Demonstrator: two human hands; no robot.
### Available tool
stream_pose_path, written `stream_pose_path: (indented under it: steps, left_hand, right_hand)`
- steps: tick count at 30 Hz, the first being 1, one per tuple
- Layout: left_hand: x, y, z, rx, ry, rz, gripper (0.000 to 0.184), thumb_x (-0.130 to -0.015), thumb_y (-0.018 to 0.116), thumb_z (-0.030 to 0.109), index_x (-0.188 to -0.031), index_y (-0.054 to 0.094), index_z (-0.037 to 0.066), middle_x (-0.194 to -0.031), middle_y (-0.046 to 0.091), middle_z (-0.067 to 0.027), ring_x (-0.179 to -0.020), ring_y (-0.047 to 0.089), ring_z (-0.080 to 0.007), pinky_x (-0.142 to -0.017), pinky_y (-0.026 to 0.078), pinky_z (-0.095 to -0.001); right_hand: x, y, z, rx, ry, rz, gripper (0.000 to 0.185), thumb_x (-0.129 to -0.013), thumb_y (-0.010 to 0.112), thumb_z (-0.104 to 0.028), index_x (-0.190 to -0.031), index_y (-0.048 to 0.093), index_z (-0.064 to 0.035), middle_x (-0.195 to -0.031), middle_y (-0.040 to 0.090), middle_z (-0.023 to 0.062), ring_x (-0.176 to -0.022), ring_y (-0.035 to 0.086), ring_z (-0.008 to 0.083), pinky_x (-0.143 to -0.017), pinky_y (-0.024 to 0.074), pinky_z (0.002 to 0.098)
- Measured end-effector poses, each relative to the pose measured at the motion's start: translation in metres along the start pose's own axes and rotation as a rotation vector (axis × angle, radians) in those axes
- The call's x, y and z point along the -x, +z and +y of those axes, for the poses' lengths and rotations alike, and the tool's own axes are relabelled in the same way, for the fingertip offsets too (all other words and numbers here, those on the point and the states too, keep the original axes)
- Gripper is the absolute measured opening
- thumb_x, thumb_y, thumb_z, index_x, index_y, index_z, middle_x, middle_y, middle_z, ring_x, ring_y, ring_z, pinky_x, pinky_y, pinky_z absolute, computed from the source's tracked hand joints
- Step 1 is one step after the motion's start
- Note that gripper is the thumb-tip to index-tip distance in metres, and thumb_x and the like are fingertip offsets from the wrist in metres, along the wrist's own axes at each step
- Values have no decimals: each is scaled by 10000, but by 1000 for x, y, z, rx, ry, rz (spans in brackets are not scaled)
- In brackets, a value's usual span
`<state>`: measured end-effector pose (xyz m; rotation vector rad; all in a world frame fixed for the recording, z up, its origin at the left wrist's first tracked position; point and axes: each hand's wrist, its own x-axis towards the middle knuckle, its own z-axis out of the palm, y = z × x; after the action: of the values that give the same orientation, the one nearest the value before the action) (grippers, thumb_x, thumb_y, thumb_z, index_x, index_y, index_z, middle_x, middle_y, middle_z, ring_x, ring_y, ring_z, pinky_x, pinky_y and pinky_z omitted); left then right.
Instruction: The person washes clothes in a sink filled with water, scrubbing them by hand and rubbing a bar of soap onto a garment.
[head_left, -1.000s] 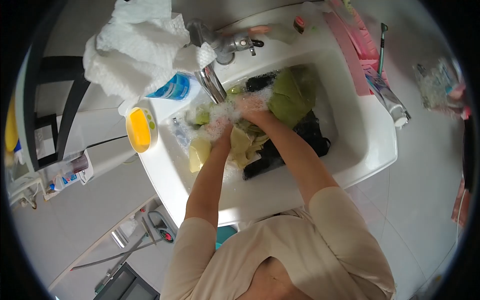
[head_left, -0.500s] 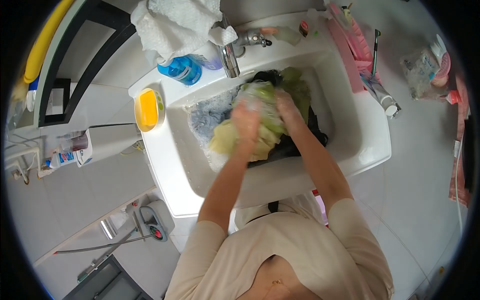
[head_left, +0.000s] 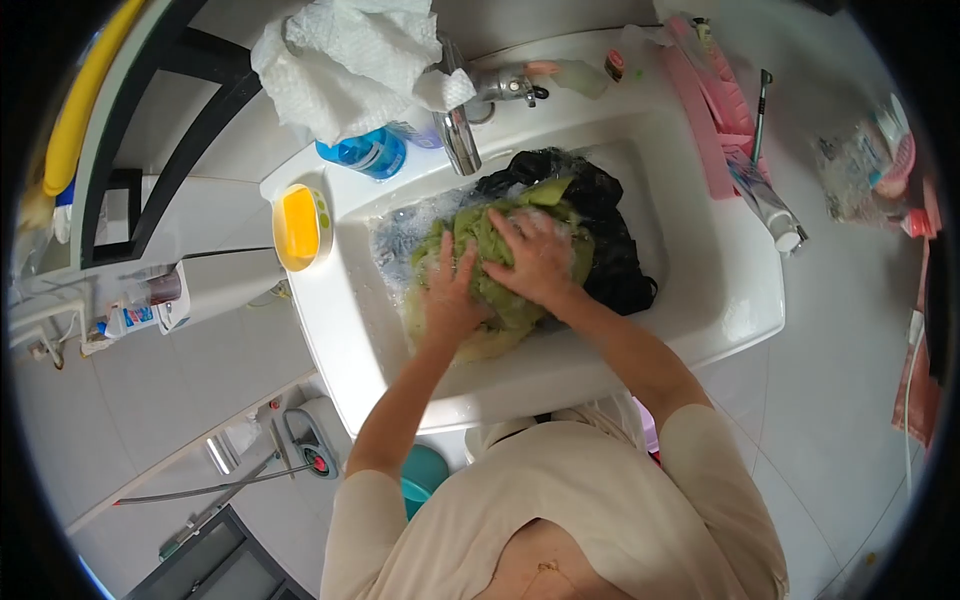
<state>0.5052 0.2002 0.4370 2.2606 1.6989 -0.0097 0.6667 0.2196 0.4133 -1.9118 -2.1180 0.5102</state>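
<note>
Both of my hands press on a wet green garment [head_left: 515, 318] bunched in the white sink [head_left: 738, 290], with suds on it. My left hand [head_left: 455, 300] lies on its left side, fingers spread. To the right, my right hand [head_left: 540, 258] rests on the upper part of the cloth, its fingers also apart and foam beside them. A black garment [head_left: 620, 250] is heaped behind and right of the green one. Light blue cloth [head_left: 395, 240] lies in foamy water on the left. Paler yellow-green fabric shows below my left hand.
A faucet [head_left: 458, 140] reaches over the sink's back edge. Left of it stand a blue bottle [head_left: 370, 155] and a white towel [head_left: 340, 70]. A yellow soap bar [head_left: 300, 224] sits in a dish on the left rim. A pink holder [head_left: 700, 120] and toothpaste tube [head_left: 775, 215] are at right.
My hands have moved from lifting and rubbing the bunched cloth to lying spread on it. The green garment now covers the pile's middle, and more black cloth shows at the right.
</note>
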Motion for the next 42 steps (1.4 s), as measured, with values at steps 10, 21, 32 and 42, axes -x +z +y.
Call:
stream_pose_path:
  steps: [10,21,32,42]
  left_hand:
    - [-27,97,-58,-121,-3,-23,652,-654,683,201,-1243,425,89,-1143,523,-182,-1109,457,-391,-931,366,-441]
    - [-62,25,-48,1451,-288,-18,385,-631,702,162,-972,611,8,-960,618,-181,-871,597,-318,-793,474,-386]
    - [-61,31,-9,316,27,627,312,-631,708,277,-870,647,86,-828,624,-137,-758,603,-318,-686,508,-384]
    - [18,-38,-45,-32,66,125,691,-618,724,241,-1257,466,199,-1390,296,-118,-1155,392,-401,-843,407,-521]
  right_hand:
    - [-57,107,20,149,-243,16,121,-683,572,-181,-767,649,-141,-836,601,73,-954,527,279,-659,452,469]
    - [-62,45,31,-648,410,-138,319,-843,483,-278,-1037,605,-55,-939,617,133,-808,583,276,-796,453,395]
    - [8,-48,-11,-1679,815,64,268,-823,571,-232,-1000,584,-32,-916,600,53,-817,585,207,-719,473,335]
    - [9,-2,-6,-46,25,48,754,-681,654,-482,-1329,397,-194,-1340,351,160,-1167,370,375,-909,318,562]
